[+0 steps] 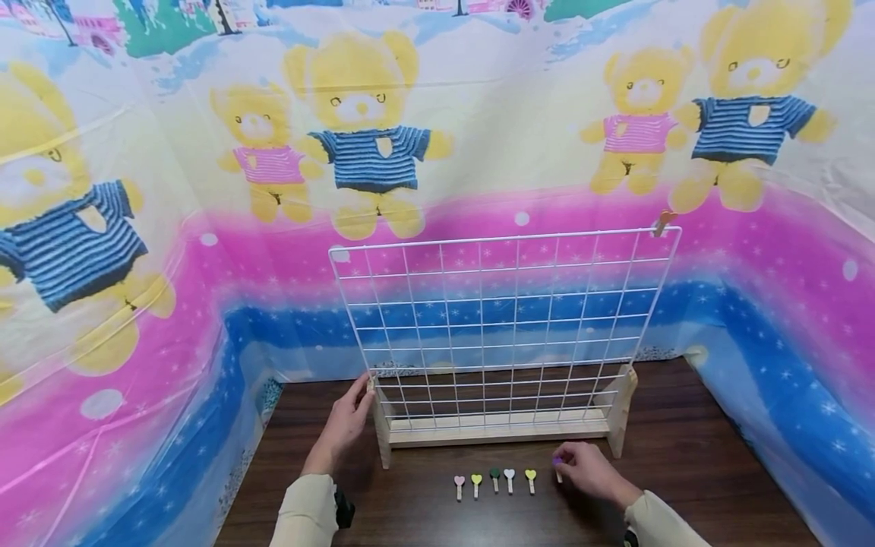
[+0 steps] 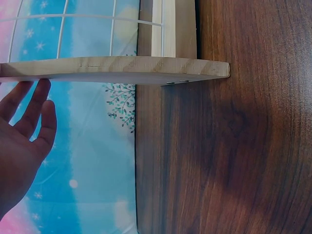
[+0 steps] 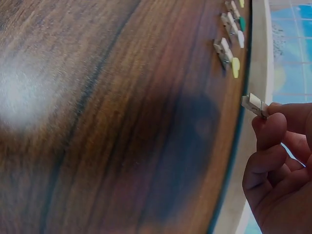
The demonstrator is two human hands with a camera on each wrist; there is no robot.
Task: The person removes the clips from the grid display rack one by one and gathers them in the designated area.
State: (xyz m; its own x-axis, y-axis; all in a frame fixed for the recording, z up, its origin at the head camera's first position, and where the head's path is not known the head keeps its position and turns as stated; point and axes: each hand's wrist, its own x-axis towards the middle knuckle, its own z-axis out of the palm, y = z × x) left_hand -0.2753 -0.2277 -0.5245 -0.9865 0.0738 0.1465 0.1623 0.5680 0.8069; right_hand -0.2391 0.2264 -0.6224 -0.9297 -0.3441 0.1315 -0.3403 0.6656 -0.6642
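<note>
In the head view, my left hand touches the outer side of the stand's left wooden end panel. Its visible fingers are loosely extended against the wood in the left wrist view; the thumb is out of sight there. Thumb and forefinger of my right hand pinch a small wooden clothespin with a purple heart, just above the table. Left of that hand lies a row of heart clothespins: pink, yellow, dark green, white and another yellow.
A white wire grid stands upright in the wooden base. An orange-topped clothespin is clipped at its top right corner. The dark wood table meets a bear-printed cloth behind and at both sides.
</note>
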